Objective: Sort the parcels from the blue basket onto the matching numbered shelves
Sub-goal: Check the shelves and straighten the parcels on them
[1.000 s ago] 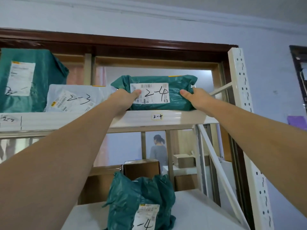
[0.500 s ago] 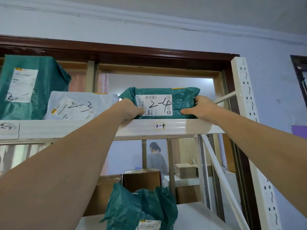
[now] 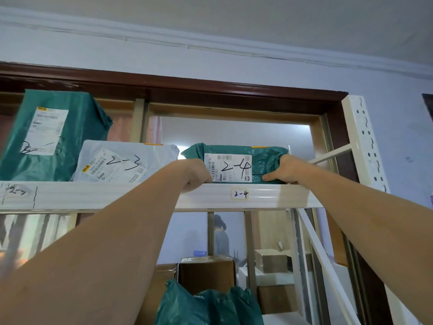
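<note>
A green parcel (image 3: 262,158) with a white label marked 2-4 lies on the top shelf (image 3: 281,195), right above the shelf tag 2-4 (image 3: 240,194). My left hand (image 3: 194,173) grips its left end and my right hand (image 3: 285,171) grips its right end, both arms stretched upward. To its left stands a grey parcel marked 2-3 (image 3: 124,160), and further left a tall green parcel (image 3: 51,132) with a white label.
A white perforated upright (image 3: 365,146) bounds the shelf on the right. On the lower shelf lies another green bag (image 3: 206,303), with cardboard boxes (image 3: 206,273) behind it. Behind the glass stands a person (image 3: 221,238).
The 2-4 parcel has come down from a slightly raised hold to lie on the shelf edge. My view has tilted upward, so the lower shelf shows less.
</note>
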Demonstrator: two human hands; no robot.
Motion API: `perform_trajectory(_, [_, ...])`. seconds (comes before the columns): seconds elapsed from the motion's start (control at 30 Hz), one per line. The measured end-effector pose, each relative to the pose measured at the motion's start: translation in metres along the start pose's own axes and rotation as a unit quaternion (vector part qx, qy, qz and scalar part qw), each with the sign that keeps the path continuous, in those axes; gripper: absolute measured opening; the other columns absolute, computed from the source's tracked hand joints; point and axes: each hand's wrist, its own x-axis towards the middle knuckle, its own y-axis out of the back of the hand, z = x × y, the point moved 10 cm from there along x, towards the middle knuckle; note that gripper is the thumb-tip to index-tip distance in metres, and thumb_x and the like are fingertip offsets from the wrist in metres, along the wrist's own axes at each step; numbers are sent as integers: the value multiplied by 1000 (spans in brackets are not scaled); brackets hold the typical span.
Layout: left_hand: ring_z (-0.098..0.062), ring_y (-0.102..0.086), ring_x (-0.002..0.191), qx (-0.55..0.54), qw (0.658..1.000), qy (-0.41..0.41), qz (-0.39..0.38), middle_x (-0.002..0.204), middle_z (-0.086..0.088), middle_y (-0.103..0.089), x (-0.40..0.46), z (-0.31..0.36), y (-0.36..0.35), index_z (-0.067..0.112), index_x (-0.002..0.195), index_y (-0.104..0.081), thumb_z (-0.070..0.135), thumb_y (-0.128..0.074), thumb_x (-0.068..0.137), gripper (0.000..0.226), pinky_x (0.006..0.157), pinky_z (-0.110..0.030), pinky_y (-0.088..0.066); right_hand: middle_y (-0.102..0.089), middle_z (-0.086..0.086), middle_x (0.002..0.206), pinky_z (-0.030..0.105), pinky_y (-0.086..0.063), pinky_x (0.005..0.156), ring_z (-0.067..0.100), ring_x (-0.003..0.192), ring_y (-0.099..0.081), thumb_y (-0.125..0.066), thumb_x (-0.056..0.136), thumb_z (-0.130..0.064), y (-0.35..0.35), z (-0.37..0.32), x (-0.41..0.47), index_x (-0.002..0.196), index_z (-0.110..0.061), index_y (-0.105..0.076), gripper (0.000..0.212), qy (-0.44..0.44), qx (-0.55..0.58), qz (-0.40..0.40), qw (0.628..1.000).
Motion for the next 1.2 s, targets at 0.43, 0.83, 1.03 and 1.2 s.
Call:
perform_trajectory(0.43, [-23,-52,104,12,1000,-6,5,119,-8,-59,2,2,-1,9,132,-55,19,-47,105,30,92,-30,-41,-60,2,104,29,-41,84,21,97,-53,-70,90,-48,-6,-9,-8,112,-17,-62,39,22,-47,3,999])
perform_trajectory(0.83, [-32,-60,91,-33,989,2,143,104,-14,-67,8,-17,19,11,95,-60,28,-52,96,19,73,-34,-47,-59,3,80,38,-52,76,21,77,-59,-55,90,-67,17,4,-28,80,-14,-57,54,-22,-119,80,989])
perform_trajectory(1.03, [-30,-55,86,-33,980,-2,198,92,-3,-52,-5,-15,24,15,105,-61,33,-50,95,24,66,-34,-43,-66,12,110,34,-45,79,25,91,-57,-43,95,-68,23,15,-61,120,-11,-69,67,-30,-143,62,987])
perform_trajectory(1.2, [-30,-55,79,-5,969,-28,247,85,-8,-57,-21,-8,32,10,97,-61,36,-46,99,31,65,-35,-44,-65,9,109,31,-44,76,20,90,-57,-36,101,-61,23,17,-104,125,-11,-64,61,9,-140,67,988])
